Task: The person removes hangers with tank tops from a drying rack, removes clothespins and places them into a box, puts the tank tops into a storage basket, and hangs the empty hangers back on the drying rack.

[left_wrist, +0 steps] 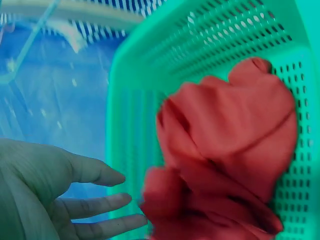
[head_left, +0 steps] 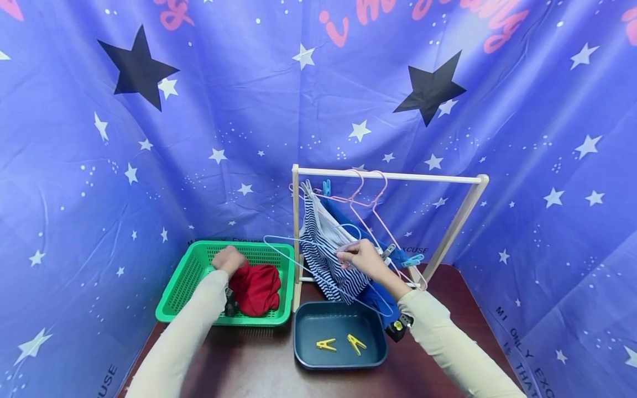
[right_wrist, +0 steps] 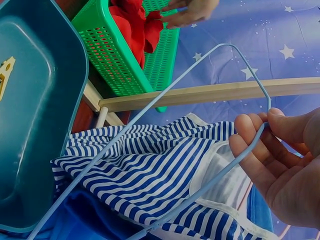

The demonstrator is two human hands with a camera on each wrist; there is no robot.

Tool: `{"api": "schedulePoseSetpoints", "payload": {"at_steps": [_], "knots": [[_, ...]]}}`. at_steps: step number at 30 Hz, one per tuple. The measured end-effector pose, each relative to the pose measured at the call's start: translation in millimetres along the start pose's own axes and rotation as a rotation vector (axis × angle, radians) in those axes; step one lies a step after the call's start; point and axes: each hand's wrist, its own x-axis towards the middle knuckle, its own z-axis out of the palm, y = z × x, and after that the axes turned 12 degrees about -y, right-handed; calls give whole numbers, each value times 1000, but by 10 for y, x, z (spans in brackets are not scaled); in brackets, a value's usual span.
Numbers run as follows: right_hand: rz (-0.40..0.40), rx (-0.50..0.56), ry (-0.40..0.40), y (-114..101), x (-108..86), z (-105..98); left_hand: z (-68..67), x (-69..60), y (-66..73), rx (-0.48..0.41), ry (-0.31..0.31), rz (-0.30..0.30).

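My left hand (head_left: 230,260) is over the green basket (head_left: 166,310), its fingers stretched out beside a crumpled red cloth garment (head_left: 256,290). In the left wrist view the fingertips come close to the red cloth; whether they touch it I cannot tell. My right hand (right_wrist: 295,170) pinches a light blue clothes hanger (right_wrist: 220,45) near one bent corner, between thumb and fingers. The bare hanger is in front of a blue-and-white striped garment (right_wrist: 150,175) that hangs on the rack. Part of the hanger's hook lies near my right hand in the head view.
A wooden rack (head_left: 423,177) carries pink hangers (head_left: 380,213), with a blue garment behind the striped one. Blue clothespins (head_left: 326,188) are clipped there. In front, a dark tray (head_left: 343,365) holds two yellow clothespins (head_left: 325,345). A star-printed curtain (head_left: 259,110) surrounds the table.
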Motion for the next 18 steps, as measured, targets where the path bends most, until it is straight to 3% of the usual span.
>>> {"api": "schedulePoseSetpoints", "payload": {"at_steps": [3,8,12,15,18], "knots": [[7,12,3,-5,-7,1,-5,-84,145,24,-1,53],[12,26,9,-17,-15,-11,33,-212,351,10,-87,163],[-12,45,10,-7,-2,-18,123,-298,452,-162,-214,256],[-26,51,8,-59,-21,-25,214,-377,506,-325,-327,287],[-23,42,12,-63,-21,-26,324,-428,536,-398,-374,308]]}}
